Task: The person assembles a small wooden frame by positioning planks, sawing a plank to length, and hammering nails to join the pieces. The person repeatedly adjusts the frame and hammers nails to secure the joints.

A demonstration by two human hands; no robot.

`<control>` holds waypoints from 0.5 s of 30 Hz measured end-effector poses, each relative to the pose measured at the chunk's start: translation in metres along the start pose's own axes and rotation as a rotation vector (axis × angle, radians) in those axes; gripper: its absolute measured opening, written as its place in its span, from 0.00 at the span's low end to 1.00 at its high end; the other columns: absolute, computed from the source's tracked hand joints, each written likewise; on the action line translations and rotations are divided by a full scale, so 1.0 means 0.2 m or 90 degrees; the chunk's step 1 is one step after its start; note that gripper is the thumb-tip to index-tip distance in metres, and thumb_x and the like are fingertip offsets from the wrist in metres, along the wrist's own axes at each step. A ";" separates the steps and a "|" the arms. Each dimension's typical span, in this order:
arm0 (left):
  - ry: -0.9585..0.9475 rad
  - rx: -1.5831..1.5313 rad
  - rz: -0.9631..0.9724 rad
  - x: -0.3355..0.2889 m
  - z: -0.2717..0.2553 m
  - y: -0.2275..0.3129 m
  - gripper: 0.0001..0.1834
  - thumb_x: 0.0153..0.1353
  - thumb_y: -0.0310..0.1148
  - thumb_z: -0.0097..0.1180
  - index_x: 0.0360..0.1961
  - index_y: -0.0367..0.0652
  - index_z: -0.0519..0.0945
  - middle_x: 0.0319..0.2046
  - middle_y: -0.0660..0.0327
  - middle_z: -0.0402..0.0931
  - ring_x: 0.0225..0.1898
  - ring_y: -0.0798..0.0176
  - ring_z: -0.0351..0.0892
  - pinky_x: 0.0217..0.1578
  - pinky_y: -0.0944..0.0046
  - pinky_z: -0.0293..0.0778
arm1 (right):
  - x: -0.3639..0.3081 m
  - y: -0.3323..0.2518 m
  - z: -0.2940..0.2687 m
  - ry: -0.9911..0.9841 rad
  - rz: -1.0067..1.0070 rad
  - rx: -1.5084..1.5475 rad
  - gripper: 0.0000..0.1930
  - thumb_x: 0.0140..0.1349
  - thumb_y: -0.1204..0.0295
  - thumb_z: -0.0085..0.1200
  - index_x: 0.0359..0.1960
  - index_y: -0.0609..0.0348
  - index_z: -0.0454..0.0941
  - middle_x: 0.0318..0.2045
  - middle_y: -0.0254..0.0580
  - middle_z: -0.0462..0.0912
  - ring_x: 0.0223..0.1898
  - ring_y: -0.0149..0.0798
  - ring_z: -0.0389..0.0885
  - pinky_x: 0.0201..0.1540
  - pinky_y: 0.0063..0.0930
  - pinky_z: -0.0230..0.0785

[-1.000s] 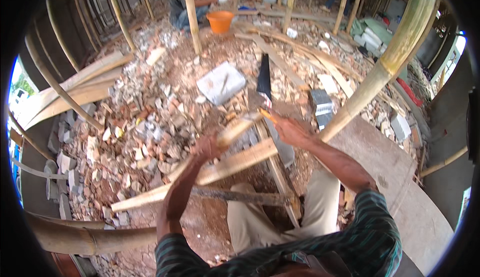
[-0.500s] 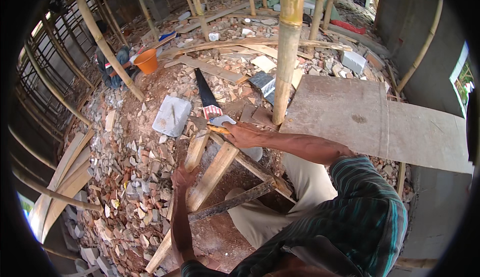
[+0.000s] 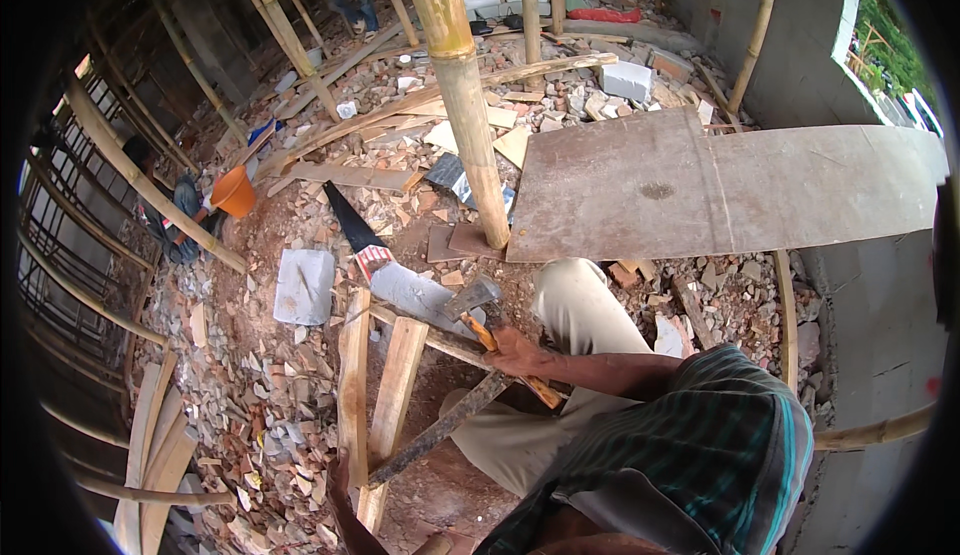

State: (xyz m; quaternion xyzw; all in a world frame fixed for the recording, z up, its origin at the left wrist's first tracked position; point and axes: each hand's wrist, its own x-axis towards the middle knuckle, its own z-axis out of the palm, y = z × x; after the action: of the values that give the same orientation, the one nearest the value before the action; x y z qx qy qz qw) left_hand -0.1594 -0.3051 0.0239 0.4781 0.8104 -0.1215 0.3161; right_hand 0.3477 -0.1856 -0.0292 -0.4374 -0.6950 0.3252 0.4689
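Note:
My right hand (image 3: 518, 352) is closed around the wooden handle of a hatchet (image 3: 472, 297), its metal head tilted up to the left above the timber. At the lower left, my left hand (image 3: 341, 473) grips the lower end of a wooden batten (image 3: 352, 380); its fingers are partly hidden. Beside that batten leans a second pale batten (image 3: 397, 380). A dark, rough strip of wood (image 3: 440, 427) crosses it near my bent knee. Beyond the battens lie a light-grey block (image 3: 412, 291) and a handsaw with a black blade (image 3: 348, 217).
Broken brick rubble (image 3: 275, 405) covers the ground. A bamboo post (image 3: 470, 125) stands ahead, next to a large flat board (image 3: 620, 185) on the right. Another pale block (image 3: 304, 286) lies left of the saw. Farther left, a person (image 3: 185, 215) crouches by an orange bucket (image 3: 233, 193).
My right hand has drawn back toward my knee with the hatchet, whose head now points upward. My left hand has moved down along the batten. The view has shifted to the right.

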 end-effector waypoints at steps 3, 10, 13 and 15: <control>0.169 -0.130 0.014 -0.05 0.10 -0.06 0.31 0.66 0.54 0.53 0.58 0.38 0.75 0.48 0.44 0.78 0.49 0.44 0.77 0.51 0.52 0.72 | -0.01 -0.06 -0.03 -0.110 0.205 -0.005 0.18 0.53 0.63 0.58 0.35 0.69 0.75 0.27 0.58 0.78 0.32 0.51 0.80 0.37 0.41 0.73; 0.554 -0.435 -0.060 -0.03 0.29 -0.16 0.33 0.66 0.57 0.49 0.59 0.38 0.74 0.50 0.44 0.76 0.51 0.45 0.76 0.52 0.52 0.71 | 0.12 -0.28 -0.18 -0.313 0.413 -0.063 0.28 0.49 0.52 0.66 0.40 0.67 0.79 0.30 0.50 0.80 0.37 0.43 0.79 0.41 0.39 0.68; 0.606 -0.521 -0.078 -0.02 0.38 -0.22 0.34 0.67 0.58 0.48 0.60 0.38 0.73 0.50 0.44 0.76 0.52 0.45 0.76 0.53 0.52 0.71 | 0.12 -0.26 -0.17 -0.270 0.472 -0.035 0.32 0.45 0.51 0.69 0.40 0.71 0.78 0.31 0.51 0.79 0.38 0.42 0.77 0.44 0.37 0.66; 0.621 -0.576 -0.078 -0.02 0.45 -0.27 0.35 0.67 0.58 0.47 0.60 0.38 0.73 0.51 0.44 0.75 0.52 0.45 0.76 0.53 0.51 0.70 | 0.10 -0.21 -0.13 -0.295 0.481 -0.044 0.33 0.43 0.51 0.70 0.39 0.72 0.78 0.33 0.51 0.78 0.40 0.42 0.76 0.46 0.37 0.65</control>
State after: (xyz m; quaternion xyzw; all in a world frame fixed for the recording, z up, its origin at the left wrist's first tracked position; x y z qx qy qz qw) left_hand -0.1690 -0.3808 -0.0484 0.2518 0.8573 0.4427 0.0751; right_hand 0.3561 -0.1822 0.0231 -0.5918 -0.5837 0.5394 0.1343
